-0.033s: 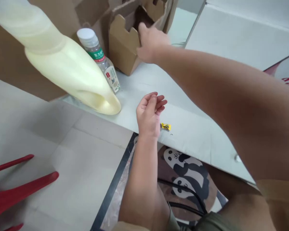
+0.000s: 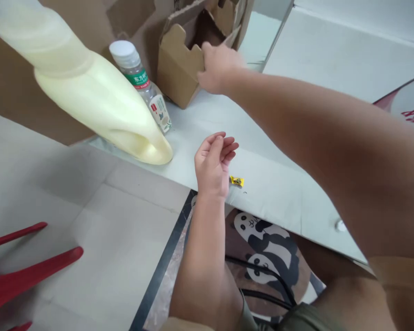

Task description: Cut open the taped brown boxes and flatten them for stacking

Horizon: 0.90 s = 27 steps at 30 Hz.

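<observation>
My right hand (image 2: 221, 66) reaches forward to a small brown cardboard box (image 2: 179, 69) with notched top edges. Its fingers are closed on the box's near right corner, and some of them are hidden. Inside the box, a dark brown piece (image 2: 207, 30) shows, too unclear to name. Over the white tabletop (image 2: 262, 161) my left hand (image 2: 215, 161) is held with loosely curled, parted fingers and nothing in it. A small yellow-wrapped candy (image 2: 236, 181) lies beside that wrist, partly hidden by it.
A clear plastic bottle (image 2: 148, 87) with a white cap stands left of the box. In front of it a pale yellow mannequin-like form (image 2: 100, 101) slants down. A large cardboard box (image 2: 37, 110) is behind. Red prongs (image 2: 55, 264) show lower left; a panda-print seat (image 2: 262, 248) is below the table.
The small box has tilted or shifted slightly under my right hand, which has moved a little down. My left hand has stayed in place.
</observation>
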Available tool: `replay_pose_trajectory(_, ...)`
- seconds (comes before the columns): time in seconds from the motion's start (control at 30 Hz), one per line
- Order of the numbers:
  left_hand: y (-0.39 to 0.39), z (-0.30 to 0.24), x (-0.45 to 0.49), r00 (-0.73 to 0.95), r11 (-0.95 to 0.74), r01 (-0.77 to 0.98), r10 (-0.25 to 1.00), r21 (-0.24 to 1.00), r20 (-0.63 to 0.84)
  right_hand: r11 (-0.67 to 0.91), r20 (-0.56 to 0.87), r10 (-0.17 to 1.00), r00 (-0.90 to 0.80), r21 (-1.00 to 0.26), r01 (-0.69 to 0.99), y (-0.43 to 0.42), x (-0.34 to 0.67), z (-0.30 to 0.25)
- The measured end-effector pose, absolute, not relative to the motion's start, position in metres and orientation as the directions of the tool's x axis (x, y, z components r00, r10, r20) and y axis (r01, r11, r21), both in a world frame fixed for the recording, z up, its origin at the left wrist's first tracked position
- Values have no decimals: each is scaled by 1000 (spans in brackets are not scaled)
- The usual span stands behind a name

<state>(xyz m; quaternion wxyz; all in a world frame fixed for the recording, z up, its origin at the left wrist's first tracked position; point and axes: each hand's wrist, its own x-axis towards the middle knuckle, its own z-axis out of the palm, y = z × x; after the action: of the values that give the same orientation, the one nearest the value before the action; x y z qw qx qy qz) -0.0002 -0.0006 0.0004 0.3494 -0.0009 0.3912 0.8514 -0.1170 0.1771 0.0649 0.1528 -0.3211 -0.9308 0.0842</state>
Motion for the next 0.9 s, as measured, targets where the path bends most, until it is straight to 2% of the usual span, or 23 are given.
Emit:
replay_pose_trajectory(0.07, 0, 1, 1, -743, -466, -613, 615, 638, -265, 763, 190, 646, -739, -202, 615, 172, -95, 64)
replay_pose_trajectory(0.2, 4, 3, 7, -740, -466, -611, 624, 641, -252, 752, 180, 658, -731, -190, 631, 169, -48, 66)
replay_pose_trajectory(0.4, 7, 8, 12, -856, -529, -467, 471, 709, -213, 783, 347, 617, -707, -181, 595, 178, 61, 74)
replay_pose_trajectory(0.47, 8, 9, 12, -867, -546, -452, 455, 705, -204, 780, 411, 616, -672, -196, 595, 177, 112, 74)
replay_pose_trajectory(0.6, 18, 8, 22, -855, -535, -438, 495, 722, -153, 791, 639, 582, -503, -303, 531, 162, 219, 70)
replay_pose_trajectory(0.67, 27, 5, 32, -858, -506, -387, 504, 771, -100, 769, 672, 613, -415, -386, 510, 148, 264, 67)
replay_pose_trajectory(0.73, 37, 2, 46, -850, -476, -316, 526, 821, -23, 762, 692, 617, -376, -403, 508, 133, 299, 63)
replay_pose_trajectory(0.9, 58, -1, 77, -656, -413, -196, 730, 889, 195, 817, 721, 561, -407, -403, 412, 108, 335, 49)
